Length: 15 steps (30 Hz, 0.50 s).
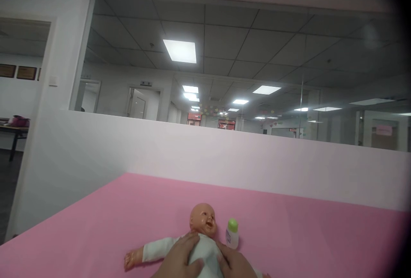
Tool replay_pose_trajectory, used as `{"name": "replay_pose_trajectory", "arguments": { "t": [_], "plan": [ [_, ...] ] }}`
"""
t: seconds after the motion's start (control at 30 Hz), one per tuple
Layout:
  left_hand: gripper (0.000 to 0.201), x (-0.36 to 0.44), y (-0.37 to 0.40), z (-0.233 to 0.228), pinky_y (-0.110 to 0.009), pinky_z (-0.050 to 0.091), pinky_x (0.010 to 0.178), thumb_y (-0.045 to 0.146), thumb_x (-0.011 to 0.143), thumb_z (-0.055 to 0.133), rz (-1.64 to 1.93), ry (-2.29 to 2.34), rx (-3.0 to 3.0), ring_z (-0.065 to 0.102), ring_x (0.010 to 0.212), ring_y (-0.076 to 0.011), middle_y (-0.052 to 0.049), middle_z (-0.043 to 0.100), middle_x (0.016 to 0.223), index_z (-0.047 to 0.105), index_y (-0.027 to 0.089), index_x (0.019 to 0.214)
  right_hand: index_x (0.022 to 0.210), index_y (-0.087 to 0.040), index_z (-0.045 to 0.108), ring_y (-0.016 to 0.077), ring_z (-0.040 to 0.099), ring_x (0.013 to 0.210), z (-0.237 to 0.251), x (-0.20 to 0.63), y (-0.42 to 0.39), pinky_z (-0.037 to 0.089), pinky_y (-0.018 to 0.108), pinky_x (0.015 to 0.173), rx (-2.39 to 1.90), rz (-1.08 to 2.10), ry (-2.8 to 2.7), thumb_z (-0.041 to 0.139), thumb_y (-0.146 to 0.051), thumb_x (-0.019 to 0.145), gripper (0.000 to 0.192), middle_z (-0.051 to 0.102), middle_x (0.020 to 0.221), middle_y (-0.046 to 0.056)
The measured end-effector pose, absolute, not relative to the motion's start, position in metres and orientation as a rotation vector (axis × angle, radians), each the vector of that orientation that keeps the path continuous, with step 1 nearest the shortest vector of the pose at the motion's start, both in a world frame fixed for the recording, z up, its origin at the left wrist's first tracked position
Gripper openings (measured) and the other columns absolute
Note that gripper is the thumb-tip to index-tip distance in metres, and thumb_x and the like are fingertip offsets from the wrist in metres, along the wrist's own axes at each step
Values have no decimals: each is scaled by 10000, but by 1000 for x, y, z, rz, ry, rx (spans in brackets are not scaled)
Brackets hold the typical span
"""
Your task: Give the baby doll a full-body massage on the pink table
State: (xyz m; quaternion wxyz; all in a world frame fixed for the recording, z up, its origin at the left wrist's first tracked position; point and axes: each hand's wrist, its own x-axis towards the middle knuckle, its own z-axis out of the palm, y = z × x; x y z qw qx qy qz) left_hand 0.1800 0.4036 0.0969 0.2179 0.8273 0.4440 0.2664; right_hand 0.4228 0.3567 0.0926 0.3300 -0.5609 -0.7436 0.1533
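Observation:
A bald baby doll (204, 219) in a white long-sleeved top lies on its back on the pink surface. Its head points away from me, and one arm stretches out to the left. My left hand (182, 255) rests on the left side of its chest, fingertips near the neck and thumb apart on the top. On the other side of the chest, my right hand (235, 261) lies with its fingers on the cloth by the shoulder. Just beyond my right hand stands a small clear bottle (232, 234) with a green cap. The doll's lower body is out of frame.
The pink tabletop (105, 209) meets a low white wall (192, 152) at the back. Above the wall is a wide glass window (224, 68) onto a lit room. To the left, a doorway shows a table (14, 129) with a pink bag on it.

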Motion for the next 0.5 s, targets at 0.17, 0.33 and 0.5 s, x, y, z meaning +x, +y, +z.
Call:
{"name": "replay_pose_trajectory", "arguments": {
  "t": [0.17,0.33,0.5],
  "plan": [
    [702,181,404,100,-394,290,1238,367,816,618,787,1295,2227,434,1456,-292,-102,491,1562,553,159,1483,1412,-258,625,293,677,1174,89,422,360,492,336,1007,-1454,358,-1998,467,-469,929,550,706,1302,79],
    [570,180,403,106,-387,370,1174,336,853,574,909,1256,2177,555,1332,-276,-112,612,1439,619,150,1389,1361,-221,669,330,649,1216,76,426,367,466,406,1074,-1551,176,-1974,558,-422,868,544,690,1319,124],
    [495,176,411,98,-381,399,1139,348,889,556,960,1207,2138,588,1283,-271,-109,655,1379,648,165,1340,1205,-267,762,328,655,1206,81,408,369,465,441,1099,-1206,163,-2177,586,-594,862,505,726,1258,103]
  ]
}}
